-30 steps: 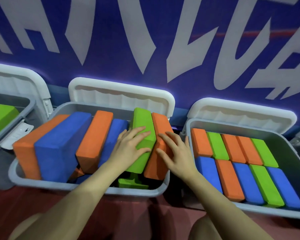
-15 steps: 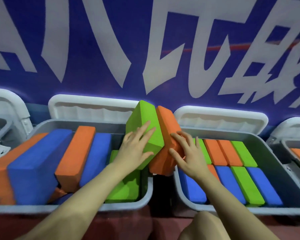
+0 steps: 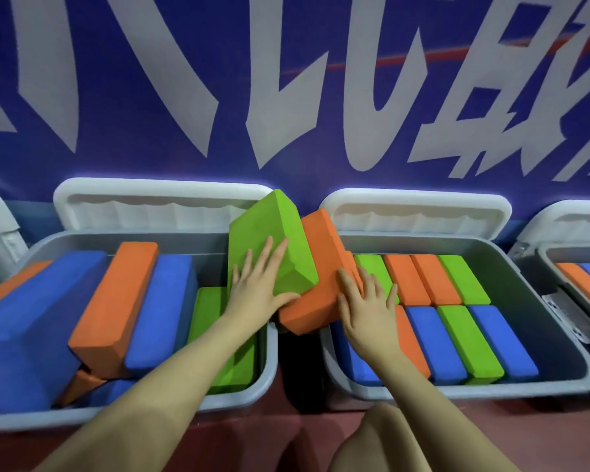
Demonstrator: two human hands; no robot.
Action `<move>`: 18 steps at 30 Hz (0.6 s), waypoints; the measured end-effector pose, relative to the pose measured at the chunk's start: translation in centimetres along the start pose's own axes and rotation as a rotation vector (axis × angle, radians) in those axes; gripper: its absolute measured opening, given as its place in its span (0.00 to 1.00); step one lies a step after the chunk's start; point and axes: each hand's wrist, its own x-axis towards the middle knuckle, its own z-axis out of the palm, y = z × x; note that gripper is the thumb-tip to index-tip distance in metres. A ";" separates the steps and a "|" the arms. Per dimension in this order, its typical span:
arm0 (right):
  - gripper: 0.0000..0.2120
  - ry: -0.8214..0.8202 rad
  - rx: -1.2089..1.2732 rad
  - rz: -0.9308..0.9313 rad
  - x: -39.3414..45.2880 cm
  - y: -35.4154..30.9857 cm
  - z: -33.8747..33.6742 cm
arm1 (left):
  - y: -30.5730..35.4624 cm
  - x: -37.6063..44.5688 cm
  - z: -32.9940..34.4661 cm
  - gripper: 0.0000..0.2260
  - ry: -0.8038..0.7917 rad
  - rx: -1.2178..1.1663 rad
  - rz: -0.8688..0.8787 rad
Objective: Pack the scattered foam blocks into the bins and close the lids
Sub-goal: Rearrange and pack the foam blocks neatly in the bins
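Two foam blocks, a green rectangular foam block [image 3: 269,240] and an orange rectangular foam block [image 3: 321,270], were held pressed together, tilted, above the gap between the left grey plastic bin [image 3: 239,400] and the right grey plastic bin [image 3: 573,356]. The left hand [image 3: 256,284] lay with straight, spread fingers against the green block, thumb under its lower edge. The right hand [image 3: 368,308] pressed flat-fingered against the orange one. Both white hinged lids [image 3: 157,202] stood open behind the bins.

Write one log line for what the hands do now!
left hand presses green block | right hand presses orange block | pair above gap between bins | lids open
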 end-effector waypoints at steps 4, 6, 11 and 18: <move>0.30 0.000 -0.092 0.010 -0.7 -0.4 0.4 | 0.3 0.3 -0.2 0.38 0.150 0.073 0.081; 0.40 -0.051 -0.121 0.042 -1.0 -0.2 0.8 | 0.3 0.6 -0.4 0.38 0.194 0.093 0.133; 0.34 0.036 -0.084 0.100 -0.6 1.2 0.7 | -0.4 1.3 -0.1 0.42 0.214 0.289 0.238; 0.52 0.020 -0.071 0.187 -1.1 -1.3 1.7 | -1.5 0.3 1.2 0.37 0.112 0.270 0.113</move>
